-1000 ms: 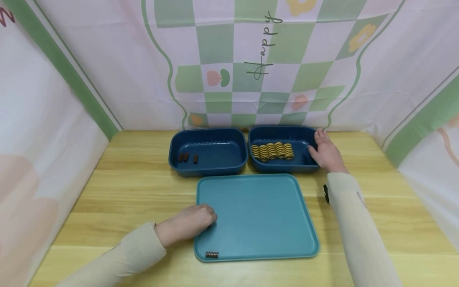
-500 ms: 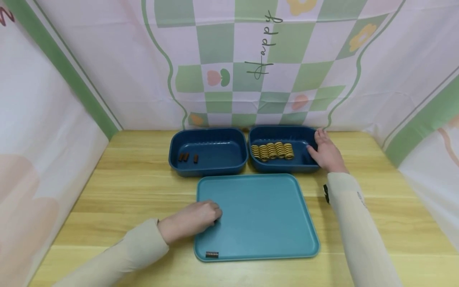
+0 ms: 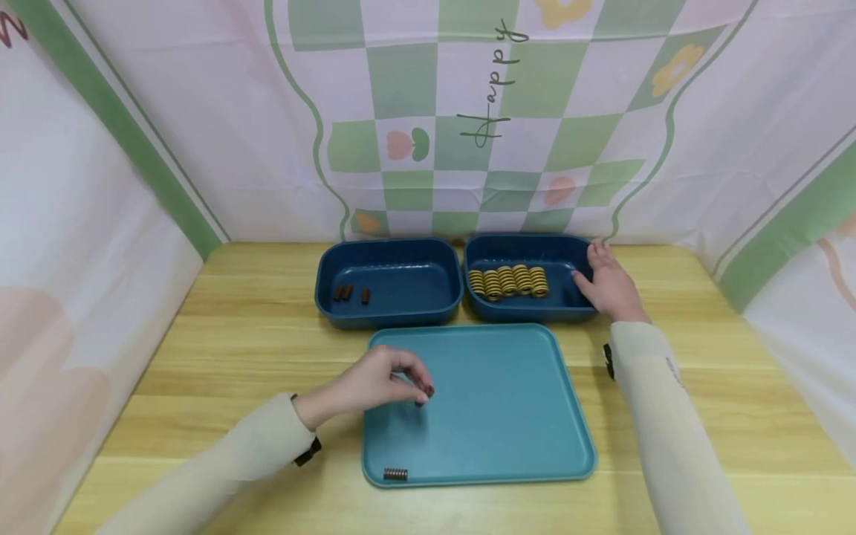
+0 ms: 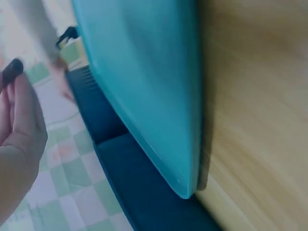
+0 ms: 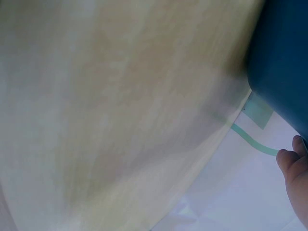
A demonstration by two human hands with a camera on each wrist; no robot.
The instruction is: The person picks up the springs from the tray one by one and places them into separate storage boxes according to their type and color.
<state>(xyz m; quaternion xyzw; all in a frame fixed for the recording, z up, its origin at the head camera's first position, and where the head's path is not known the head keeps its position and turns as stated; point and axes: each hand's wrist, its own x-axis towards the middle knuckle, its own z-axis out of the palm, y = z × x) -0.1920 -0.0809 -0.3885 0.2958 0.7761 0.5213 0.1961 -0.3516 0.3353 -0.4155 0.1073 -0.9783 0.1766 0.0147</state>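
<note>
Over the left part of a teal tray (image 3: 481, 409), my left hand (image 3: 374, 379) pinches a small dark brown spring (image 3: 428, 391) between thumb and fingers. In the left wrist view the spring (image 4: 12, 71) is a dark cylinder at the fingertips; its coils are not clear. Another dark brown spring (image 3: 395, 474) lies along the tray's near left edge. My right hand (image 3: 611, 286) rests on the right end of the right blue bin (image 3: 535, 312), fingers extended, thumb over the rim. That bin holds a row of several yellow springs (image 3: 508, 281).
Left of that bin stands a second blue bin (image 3: 388, 321) with 3 small brown pieces (image 3: 347, 292) in its left part. Both bins stand behind the tray on a wooden table (image 3: 254, 357). Patterned cloth (image 3: 468, 82) hangs behind and at both sides.
My left hand has lifted and moved slightly right and away over the tray; the brown spring now shows between its fingertips. My right hand and the bins have not visibly moved.
</note>
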